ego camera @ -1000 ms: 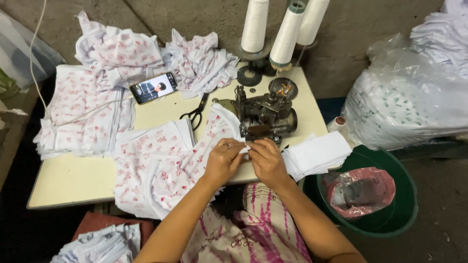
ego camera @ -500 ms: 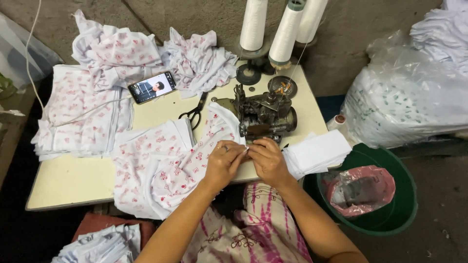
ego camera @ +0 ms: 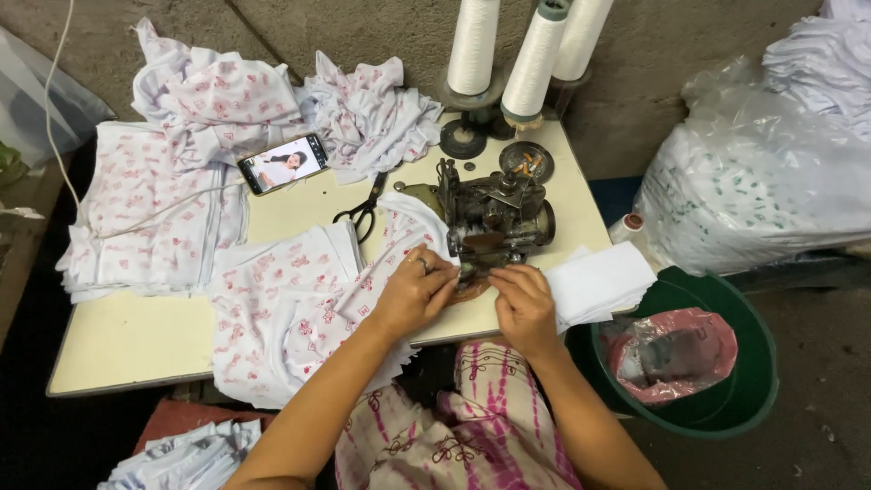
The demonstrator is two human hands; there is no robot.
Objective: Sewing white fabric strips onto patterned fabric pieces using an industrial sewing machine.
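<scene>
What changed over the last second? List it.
Little. The left hand and right hand stay pressed on the printed fabric at the sewing machine, their fingers barely shifting. Nothing was picked up or let go. The scissors, phone and thread cones stayed put.

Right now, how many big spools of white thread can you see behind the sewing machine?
3. They stand in a row at the table's back edge: the left spool, the middle spool nearest the machine, and the right spool, partly hidden behind the middle one.
</scene>
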